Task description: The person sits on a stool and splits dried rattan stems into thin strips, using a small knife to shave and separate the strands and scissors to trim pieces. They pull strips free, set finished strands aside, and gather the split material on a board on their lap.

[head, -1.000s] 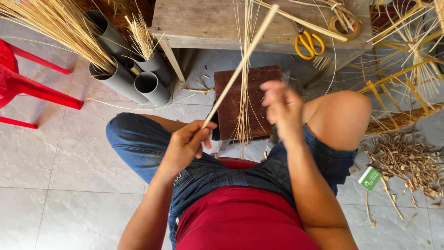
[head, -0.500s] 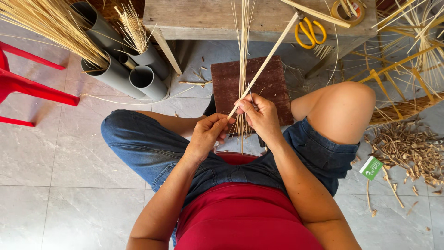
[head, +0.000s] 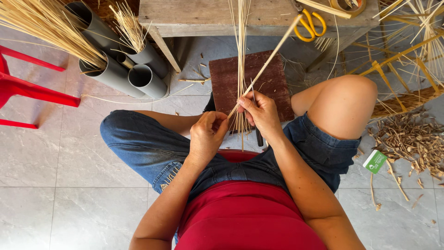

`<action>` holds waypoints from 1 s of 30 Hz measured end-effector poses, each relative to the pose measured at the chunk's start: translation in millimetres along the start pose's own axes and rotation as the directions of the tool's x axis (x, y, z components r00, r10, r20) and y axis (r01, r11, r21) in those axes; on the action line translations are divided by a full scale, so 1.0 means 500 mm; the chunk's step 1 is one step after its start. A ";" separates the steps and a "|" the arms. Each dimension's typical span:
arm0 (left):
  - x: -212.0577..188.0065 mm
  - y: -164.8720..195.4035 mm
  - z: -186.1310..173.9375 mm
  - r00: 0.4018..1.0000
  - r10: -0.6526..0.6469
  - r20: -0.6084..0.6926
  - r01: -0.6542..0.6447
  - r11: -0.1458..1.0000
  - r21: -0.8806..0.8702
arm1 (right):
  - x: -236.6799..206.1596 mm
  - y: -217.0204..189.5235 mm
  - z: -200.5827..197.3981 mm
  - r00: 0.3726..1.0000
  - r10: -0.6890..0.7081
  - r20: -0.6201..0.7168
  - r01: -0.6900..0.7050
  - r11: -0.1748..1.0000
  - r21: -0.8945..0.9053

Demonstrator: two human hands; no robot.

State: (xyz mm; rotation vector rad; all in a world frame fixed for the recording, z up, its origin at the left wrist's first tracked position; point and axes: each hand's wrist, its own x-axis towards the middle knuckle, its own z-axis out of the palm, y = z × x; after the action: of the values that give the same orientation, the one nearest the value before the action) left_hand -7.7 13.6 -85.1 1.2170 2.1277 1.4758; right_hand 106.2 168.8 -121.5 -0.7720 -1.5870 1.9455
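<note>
Barely shifted, both hands [head: 236,122] pinch thin straw strands [head: 240,69].

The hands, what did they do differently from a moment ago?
The right hand came down from chest height to meet the left hand and closed its grip on the bundle of thin straws. The long stick tilted further right, towards the yellow scissors. The left hand kept its grip on the stick's lower end. The grey pipes, brown board and red chair stayed put.

Yellow scissors [head: 311,24] on wooden table [head: 199,18]; grey pipes [head: 121,65]; red chair [head: 27,85].
</note>
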 end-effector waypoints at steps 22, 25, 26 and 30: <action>-0.018 -0.057 -0.005 0.970 -0.199 0.141 0.203 0.979 -0.010 | 0.001 0.076 -0.008 0.978 0.192 0.084 -0.201 0.973 0.113; -0.022 -0.055 -0.005 0.987 -0.130 0.096 0.128 0.991 0.031 | -0.004 0.072 -0.004 0.977 0.187 0.107 -0.199 0.973 0.113; -0.023 -0.054 -0.003 0.995 -0.065 0.071 0.060 0.997 0.058 | -0.004 0.072 -0.003 0.976 0.191 0.108 -0.203 0.972 0.117; -0.026 -0.051 0.001 0.998 0.055 0.026 -0.058 0.987 0.150 | -0.006 0.074 -0.002 0.979 0.163 0.122 -0.180 0.973 0.144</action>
State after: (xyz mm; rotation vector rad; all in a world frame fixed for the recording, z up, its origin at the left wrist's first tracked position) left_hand -11.6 0.7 -110.1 1.3489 2.2424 1.3382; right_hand 107.6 160.3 -157.6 -0.7727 -1.4497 2.2403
